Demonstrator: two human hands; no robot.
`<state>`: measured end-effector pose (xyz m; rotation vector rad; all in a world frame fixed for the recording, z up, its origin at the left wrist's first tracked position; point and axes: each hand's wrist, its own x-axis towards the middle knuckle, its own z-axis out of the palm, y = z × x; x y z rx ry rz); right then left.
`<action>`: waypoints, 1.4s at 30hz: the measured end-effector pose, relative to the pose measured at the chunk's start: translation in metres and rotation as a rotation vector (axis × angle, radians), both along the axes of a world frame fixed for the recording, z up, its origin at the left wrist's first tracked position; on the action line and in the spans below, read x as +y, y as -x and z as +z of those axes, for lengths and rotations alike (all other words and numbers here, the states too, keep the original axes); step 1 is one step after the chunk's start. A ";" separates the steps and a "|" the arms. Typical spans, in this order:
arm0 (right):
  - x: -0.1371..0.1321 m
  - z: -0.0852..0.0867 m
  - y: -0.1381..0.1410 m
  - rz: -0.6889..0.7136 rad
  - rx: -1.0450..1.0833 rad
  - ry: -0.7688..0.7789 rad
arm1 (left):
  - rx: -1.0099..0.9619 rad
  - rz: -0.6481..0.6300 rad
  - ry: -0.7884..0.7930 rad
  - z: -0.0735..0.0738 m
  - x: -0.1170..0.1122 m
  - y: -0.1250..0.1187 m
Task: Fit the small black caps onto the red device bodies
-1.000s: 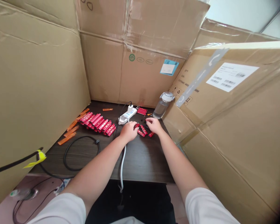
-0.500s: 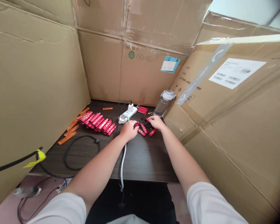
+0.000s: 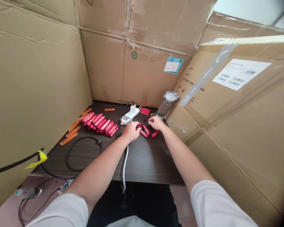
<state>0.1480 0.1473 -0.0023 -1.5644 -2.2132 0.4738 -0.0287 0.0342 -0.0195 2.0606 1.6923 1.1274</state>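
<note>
My left hand (image 3: 131,131) and right hand (image 3: 156,123) over red packets (image 3: 144,131) on the desk (image 3: 142,160)

A power strip (image 3: 130,115) and water bottle (image 3: 166,105) stood just beyond; both hands curled, any pinch unclear.

Soft, even indoor light falls across the dark wood desk (image 3: 151,157), leaving only faint shadows, while a pale glare runs along the top of the cardboard box (image 3: 236,126) to its right. Wide-angle distortion bends the box's edges, and the corner below it darkens into a blurred vignette. The red packets (image 3: 101,124) on the desk look slightly soft.
</note>
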 end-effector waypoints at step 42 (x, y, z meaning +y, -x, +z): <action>-0.075 -0.019 0.000 0.082 1.092 0.783 | -0.862 -0.170 0.357 0.002 -0.006 -0.015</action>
